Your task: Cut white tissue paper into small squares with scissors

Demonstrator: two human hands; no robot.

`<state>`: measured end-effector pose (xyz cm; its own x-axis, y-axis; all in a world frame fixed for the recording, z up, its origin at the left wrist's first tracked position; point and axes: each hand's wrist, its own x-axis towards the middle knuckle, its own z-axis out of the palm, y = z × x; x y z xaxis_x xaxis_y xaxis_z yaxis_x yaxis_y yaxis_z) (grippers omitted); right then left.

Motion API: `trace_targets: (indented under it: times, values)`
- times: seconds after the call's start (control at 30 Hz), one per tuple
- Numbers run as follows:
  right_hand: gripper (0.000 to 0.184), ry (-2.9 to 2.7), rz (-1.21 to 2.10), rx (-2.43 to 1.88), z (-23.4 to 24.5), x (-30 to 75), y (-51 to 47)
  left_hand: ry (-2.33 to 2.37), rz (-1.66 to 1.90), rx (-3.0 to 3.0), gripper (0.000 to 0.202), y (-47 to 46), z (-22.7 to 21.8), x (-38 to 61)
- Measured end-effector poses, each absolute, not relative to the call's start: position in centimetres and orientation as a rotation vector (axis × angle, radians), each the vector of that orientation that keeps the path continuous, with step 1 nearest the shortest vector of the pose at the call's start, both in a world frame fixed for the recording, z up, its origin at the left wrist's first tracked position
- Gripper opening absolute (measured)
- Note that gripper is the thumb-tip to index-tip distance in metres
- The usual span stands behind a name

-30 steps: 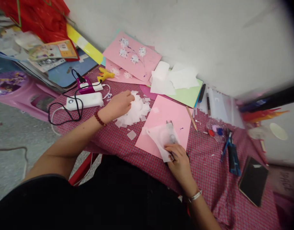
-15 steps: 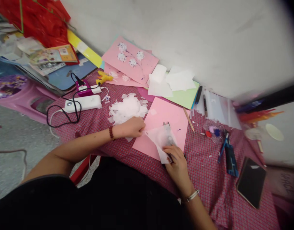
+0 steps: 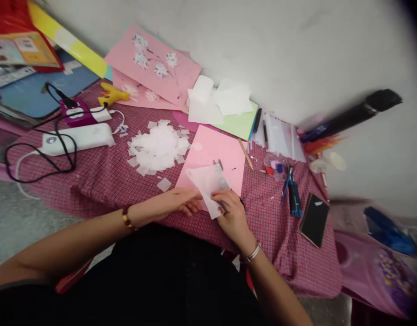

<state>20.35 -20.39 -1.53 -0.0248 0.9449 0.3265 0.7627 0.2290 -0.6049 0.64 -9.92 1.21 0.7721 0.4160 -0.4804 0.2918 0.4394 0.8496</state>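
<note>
My right hand (image 3: 232, 215) is closed on scissors (image 3: 219, 165) and a thin white tissue sheet (image 3: 208, 183), held over a pink paper sheet (image 3: 215, 154) on the red checked tablecloth (image 3: 103, 176). The scissor tips stick out above the tissue. My left hand (image 3: 183, 200) lies at the near left edge of the tissue, fingers curled toward it; I cannot see whether it grips the sheet. A pile of small white tissue squares (image 3: 157, 147) sits to the left of the pink sheet.
A white power strip (image 3: 77, 137) with black cable, a purple charger (image 3: 74, 113) and a yellow glue gun (image 3: 111, 95) lie at left. Pink flower cards (image 3: 154, 68), white tissue on green paper (image 3: 225, 102), pens (image 3: 258, 120), a phone (image 3: 313, 219) and blue tools (image 3: 292, 192) lie around.
My left hand left the pile of tissue squares and came across to the tissue sheet beside my right hand. The view shifted, so the whole scene sits further left.
</note>
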Motion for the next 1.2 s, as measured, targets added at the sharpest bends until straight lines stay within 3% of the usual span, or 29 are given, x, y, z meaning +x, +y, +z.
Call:
trace_targets:
  times: [0.17, 0.3, 0.47, 0.63, 0.73, 0.87, 0.97, 1.2]
  values:
    - [0.041, -1.873, 0.287, -1.714, -0.7, 20.7, -22.2, 0.713, 0.140, 0.525, 0.024, -9.6, -1.1, 4.5]
    - [0.047, -1.745, 0.214, -1.997, -1.8, 21.9, -24.2, 0.705, 0.235, 0.495, 0.025, -7.2, -0.6, 6.3]
    - [0.051, -1.786, 0.148, -2.093, -1.9, 21.6, -23.1, 0.630, 0.327, 0.545, 0.028, -2.1, 3.2, 9.0]
    - [0.045, -1.816, 0.075, -2.162, -0.4, 21.4, -21.0, 0.430, 0.404, 0.619, 0.035, 0.5, 6.4, 10.7]
    - [0.051, -1.742, 0.360, -2.147, 0.4, 22.9, -22.1, 0.501, 0.370, 0.597, 0.036, 0.2, 5.1, 10.2]
    - [0.058, -1.384, 1.111, -1.944, 1.4, 25.2, -26.0, 0.592, 0.302, 0.526, 0.034, -1.2, 1.6, 9.1]
    - [0.058, -1.041, 1.498, -1.734, 2.4, 26.0, -29.1, 0.606, 0.264, 0.462, 0.033, -2.6, -0.1, 8.4]
    - [0.074, -0.871, 1.740, -1.433, 3.4, 26.4, -33.6, 0.683, -0.024, 0.560, 0.020, -5.3, 0.1, 6.1]
